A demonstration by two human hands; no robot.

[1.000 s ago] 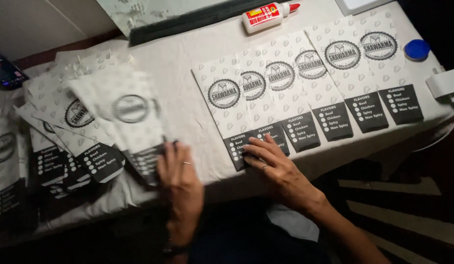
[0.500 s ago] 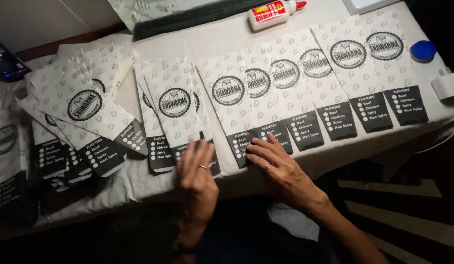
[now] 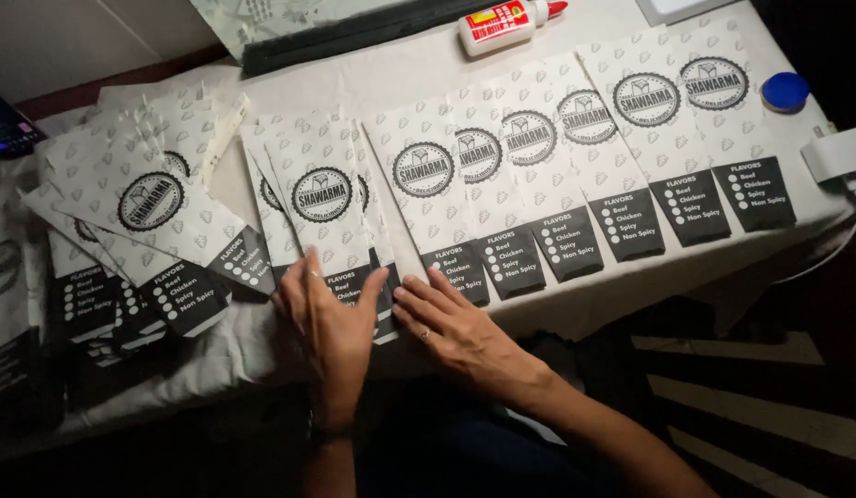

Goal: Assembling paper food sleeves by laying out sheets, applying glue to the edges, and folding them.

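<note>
White paper bags with a round black emblem and a dark checklist panel cover the counter (image 3: 428,69). Left hand (image 3: 331,323) lies flat, fingers spread, pressing the lower end of the newest bag (image 3: 322,207); right hand (image 3: 456,327) lies flat just beside it, fingertips on the dark panel of the neighbouring bag (image 3: 428,189). Neither hand grips anything: both are open, palms down, apparently to hold the bag square while it is set as the next overlapping piece.

Beyond the right hand, a row of bags (image 3: 585,138) runs away in even, shingled overlap, each leaving its neighbour's emblem and panel exposed. Beyond the left hand, a loose pile of bags (image 3: 142,212) fans out unsorted. Far from both hands, past the row, lie a glue bottle (image 3: 506,23), a blue cap (image 3: 784,90) and a white charger (image 3: 834,152).

Compared with half a second earlier, the newest bag sits closer against the row, and the two hands have drawn together at its lower edge.
</note>
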